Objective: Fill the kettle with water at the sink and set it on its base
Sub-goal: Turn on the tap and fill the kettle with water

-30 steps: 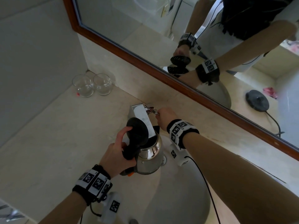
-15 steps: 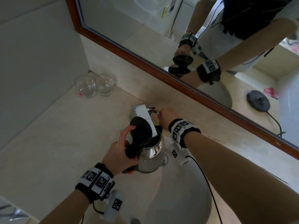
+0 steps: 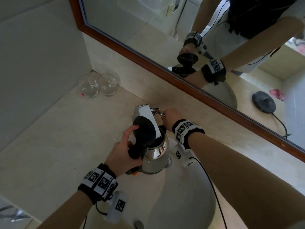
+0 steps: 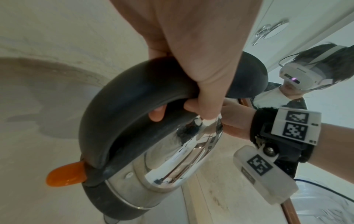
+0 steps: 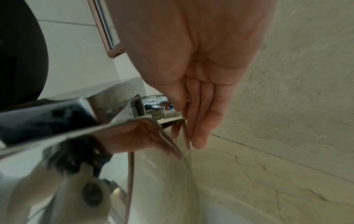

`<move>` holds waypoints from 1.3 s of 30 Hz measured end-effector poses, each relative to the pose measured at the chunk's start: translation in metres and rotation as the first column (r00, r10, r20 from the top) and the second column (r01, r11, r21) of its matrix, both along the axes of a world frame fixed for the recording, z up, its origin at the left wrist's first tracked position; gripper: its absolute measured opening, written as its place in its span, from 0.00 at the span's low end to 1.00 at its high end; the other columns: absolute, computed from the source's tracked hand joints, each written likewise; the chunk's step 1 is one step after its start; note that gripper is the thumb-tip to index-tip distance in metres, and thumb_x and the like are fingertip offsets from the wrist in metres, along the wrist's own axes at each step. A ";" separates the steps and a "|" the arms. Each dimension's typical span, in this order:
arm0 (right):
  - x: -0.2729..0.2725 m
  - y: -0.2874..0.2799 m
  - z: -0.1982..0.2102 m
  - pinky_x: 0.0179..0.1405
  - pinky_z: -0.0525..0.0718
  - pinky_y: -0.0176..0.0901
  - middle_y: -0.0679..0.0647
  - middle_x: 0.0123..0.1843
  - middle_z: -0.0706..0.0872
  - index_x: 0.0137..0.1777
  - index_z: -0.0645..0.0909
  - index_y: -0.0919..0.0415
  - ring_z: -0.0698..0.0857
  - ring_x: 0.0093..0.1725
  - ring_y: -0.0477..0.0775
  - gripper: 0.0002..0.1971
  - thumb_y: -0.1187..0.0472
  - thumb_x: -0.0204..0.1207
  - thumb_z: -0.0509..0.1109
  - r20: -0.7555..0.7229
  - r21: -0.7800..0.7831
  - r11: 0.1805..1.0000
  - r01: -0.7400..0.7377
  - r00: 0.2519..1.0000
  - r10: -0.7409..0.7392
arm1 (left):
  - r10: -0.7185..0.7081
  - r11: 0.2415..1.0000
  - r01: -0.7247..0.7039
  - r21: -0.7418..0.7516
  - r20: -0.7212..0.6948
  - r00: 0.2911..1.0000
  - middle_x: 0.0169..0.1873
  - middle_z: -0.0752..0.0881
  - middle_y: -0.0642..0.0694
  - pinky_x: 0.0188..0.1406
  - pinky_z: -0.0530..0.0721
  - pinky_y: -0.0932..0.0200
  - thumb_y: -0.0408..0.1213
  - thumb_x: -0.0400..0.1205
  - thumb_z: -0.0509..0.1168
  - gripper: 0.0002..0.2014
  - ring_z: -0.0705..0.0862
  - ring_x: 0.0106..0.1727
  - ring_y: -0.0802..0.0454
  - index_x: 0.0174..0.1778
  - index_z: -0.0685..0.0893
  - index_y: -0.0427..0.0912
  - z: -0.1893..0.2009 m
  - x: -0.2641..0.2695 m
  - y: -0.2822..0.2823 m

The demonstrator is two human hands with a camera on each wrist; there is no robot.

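Note:
A steel kettle [image 3: 156, 156] with a black handle and a raised black lid [image 3: 145, 131] hangs over the sink basin [image 3: 189, 195], its mouth under the square chrome faucet spout [image 3: 145, 113]. My left hand [image 3: 122, 154] grips the kettle handle [image 4: 118, 113], thumb up against the lid. The orange switch [image 4: 65, 175] sticks out below the handle. My right hand [image 3: 170, 118] reaches to the faucet's side, where thumb and fingers [image 5: 199, 121] pinch the thin lever [image 5: 187, 98]. Whether water is running cannot be seen. The black kettle base shows only as a mirror reflection [image 3: 264, 101].
Two empty glasses [image 3: 97, 85] stand in the back left corner of the stone counter [image 3: 57, 146]. A wood-framed mirror [image 3: 148, 58] runs along the wall right behind the faucet. The sink drain [image 3: 138, 224] is at the bottom edge.
Both hands keep their hold and the kettle stays under the spout. Only the head view has shifted slightly.

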State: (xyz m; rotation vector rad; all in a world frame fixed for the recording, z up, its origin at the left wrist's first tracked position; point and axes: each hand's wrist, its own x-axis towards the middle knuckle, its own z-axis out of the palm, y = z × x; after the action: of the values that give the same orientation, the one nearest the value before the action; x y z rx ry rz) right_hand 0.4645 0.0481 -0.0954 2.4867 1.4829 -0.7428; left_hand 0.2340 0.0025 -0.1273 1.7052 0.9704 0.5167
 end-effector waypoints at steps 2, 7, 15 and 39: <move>-0.001 -0.001 0.001 0.49 0.82 0.47 0.65 0.57 0.87 0.59 0.83 0.68 0.86 0.57 0.64 0.14 0.60 0.83 0.62 0.005 -0.005 1.000 -0.004 1.000 0.004 | -0.003 1.000 0.003 -0.004 -0.003 1.000 0.31 0.90 0.39 0.35 0.92 0.45 0.27 0.64 0.78 0.55 0.89 0.29 0.45 0.64 0.54 0.87 0.000 -0.001 -0.001; -0.001 0.001 -0.002 0.44 0.78 0.44 0.66 0.58 0.86 0.58 0.82 0.68 0.86 0.56 0.64 0.13 0.60 0.82 0.62 0.006 -0.014 1.000 0.006 1.000 -0.006 | -0.014 1.000 0.014 -0.002 -0.004 1.000 0.32 0.90 0.39 0.35 0.91 0.43 0.27 0.65 0.78 0.56 0.89 0.29 0.44 0.64 0.52 0.88 0.001 -0.002 -0.001; -0.002 0.001 -0.001 0.51 0.83 0.48 0.66 0.58 0.86 0.60 0.81 0.67 0.86 0.57 0.65 0.14 0.59 0.83 0.62 0.023 -0.012 1.000 0.007 1.000 -0.006 | -0.017 1.000 0.017 0.008 0.003 1.000 0.31 0.90 0.39 0.34 0.91 0.43 0.27 0.65 0.78 0.56 0.89 0.29 0.44 0.65 0.53 0.88 0.002 -0.003 -0.001; -0.002 0.001 0.001 0.46 0.81 0.46 0.66 0.57 0.87 0.58 0.83 0.69 0.87 0.56 0.65 0.13 0.60 0.82 0.63 0.016 -0.030 1.000 -0.002 1.000 0.003 | -0.004 0.999 0.005 -0.035 0.040 0.999 0.34 0.91 0.40 0.35 0.92 0.42 0.28 0.65 0.78 0.54 0.90 0.29 0.45 0.65 0.55 0.87 0.002 -0.004 0.000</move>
State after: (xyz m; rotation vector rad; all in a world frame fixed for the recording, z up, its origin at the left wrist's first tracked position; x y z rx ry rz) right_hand 0.4626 0.0491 -0.0946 2.4626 1.4582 -0.7375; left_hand 0.2299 0.0024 -0.1253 1.6593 0.9415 0.5262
